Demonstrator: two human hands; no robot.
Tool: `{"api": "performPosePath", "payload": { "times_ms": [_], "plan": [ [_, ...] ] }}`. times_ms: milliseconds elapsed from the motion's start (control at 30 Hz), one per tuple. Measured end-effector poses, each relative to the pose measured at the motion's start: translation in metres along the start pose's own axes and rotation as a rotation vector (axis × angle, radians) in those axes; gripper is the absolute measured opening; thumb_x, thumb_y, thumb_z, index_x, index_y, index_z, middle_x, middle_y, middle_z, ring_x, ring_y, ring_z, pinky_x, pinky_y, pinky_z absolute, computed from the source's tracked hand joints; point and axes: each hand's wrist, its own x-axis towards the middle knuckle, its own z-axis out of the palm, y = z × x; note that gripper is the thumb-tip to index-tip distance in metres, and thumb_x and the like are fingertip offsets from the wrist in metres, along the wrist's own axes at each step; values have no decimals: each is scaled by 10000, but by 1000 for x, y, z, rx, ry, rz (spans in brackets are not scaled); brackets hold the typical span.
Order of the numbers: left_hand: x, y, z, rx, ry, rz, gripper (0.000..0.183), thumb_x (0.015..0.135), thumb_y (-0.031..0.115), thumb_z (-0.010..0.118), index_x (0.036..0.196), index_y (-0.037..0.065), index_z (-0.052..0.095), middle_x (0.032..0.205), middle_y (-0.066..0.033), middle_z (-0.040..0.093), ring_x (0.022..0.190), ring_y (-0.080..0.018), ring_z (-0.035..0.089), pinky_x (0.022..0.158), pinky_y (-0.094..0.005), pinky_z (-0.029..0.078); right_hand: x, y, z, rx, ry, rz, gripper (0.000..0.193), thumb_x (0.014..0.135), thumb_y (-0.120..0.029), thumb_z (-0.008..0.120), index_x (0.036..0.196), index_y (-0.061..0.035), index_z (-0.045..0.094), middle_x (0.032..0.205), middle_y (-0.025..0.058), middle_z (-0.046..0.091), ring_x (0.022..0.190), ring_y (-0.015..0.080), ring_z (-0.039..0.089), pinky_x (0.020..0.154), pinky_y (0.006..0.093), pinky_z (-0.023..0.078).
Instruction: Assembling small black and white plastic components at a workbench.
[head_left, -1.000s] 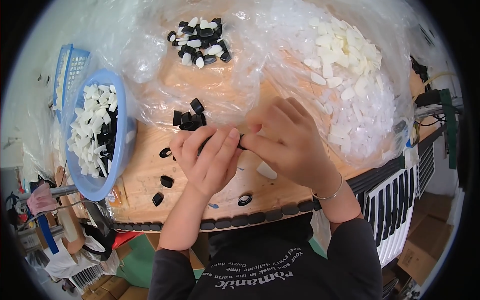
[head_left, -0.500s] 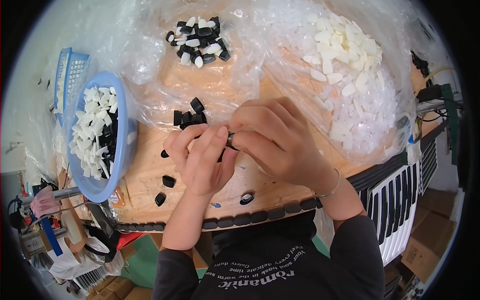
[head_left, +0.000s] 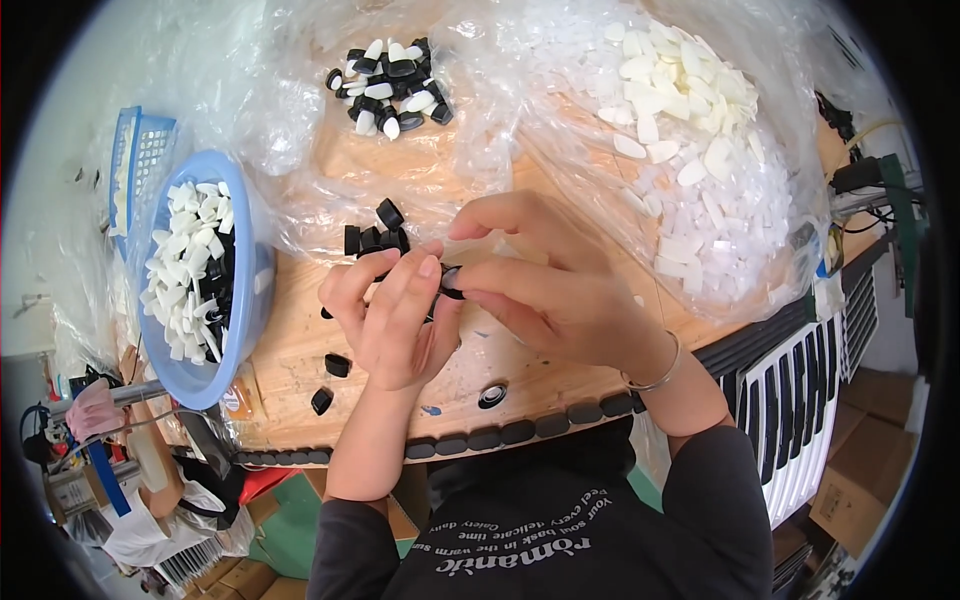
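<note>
Over the middle of the wooden table (head_left: pixel 285 370) both my hands meet at a small black cap (head_left: pixel 451 283), which shows a greyish face. My left hand (head_left: pixel 395 325) is closed around it, thumb and fingers pressed to its left side. From the right, the thumb and forefinger of my right hand (head_left: pixel 570 290) pinch the same cap, the other fingers curled loosely above. My fingers hide most of it. Just beyond my left hand sits a small cluster of black caps (head_left: pixel 388 213). Two loose black caps (head_left: pixel 337 365) lie nearer, left of my left wrist.
A blue basin (head_left: pixel 235 350) of white and black pieces stands at left, a blue basket (head_left: pixel 125 150) behind it. White oval pieces (head_left: pixel 690 80) and translucent pieces (head_left: pixel 730 230) lie on plastic sheeting at right. Black caps with white tips (head_left: pixel 395 85) are heaped at the back.
My right forefinger has straightened somewhat and its grip has shifted slightly on the cap. Both hands have moved a little left, still together at the cap.
</note>
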Motion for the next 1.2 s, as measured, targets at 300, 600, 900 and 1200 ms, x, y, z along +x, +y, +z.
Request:
{"api": "performPosePath", "payload": {
  "times_ms": [300, 600, 900, 1200],
  "plan": [
    [-2, -2, 3, -70, 54, -45, 479, 670, 27, 741, 1133, 72, 629, 1003, -75, 699, 925, -250, 549, 810, -368, 376, -4, 1, 8, 80, -43, 47, 144, 765, 3, 696, 905, -16, 669, 1112, 149, 626, 1009, 287, 616, 804, 344, 494],
    [-1, -9, 7, -169, 155, -220, 517, 640, -44, 778, 1127, 4, 613, 980, -128, 706, 960, -267, 558, 848, -344, 438, 0, 32, -13, 57, -83, 580, 93, 768, -43, 706, 843, -22, 655, 996, 152, 635, 801, 237, 619, 674, 297, 471],
    [3, -9, 4, -187, 185, -213, 546, 619, -38, 813, 1122, 7, 607, 974, -128, 709, 956, -268, 563, 842, -339, 440, -53, 71, 29, -466, -289, 440, 150, 759, -93, 697, 804, 17, 606, 758, 140, 641, 690, 351, 605, 666, 404, 487],
    [-1, -6, 4, -188, 98, -191, 593, 623, -80, 800, 1168, 22, 591, 1013, -135, 674, 997, -257, 552, 859, -343, 475, -1, 15, 6, 49, 96, 578, 225, 791, 42, 706, 1005, 1, 652, 710, 58, 614, 635, 107, 614, 556, 247, 486]
  ]
}}
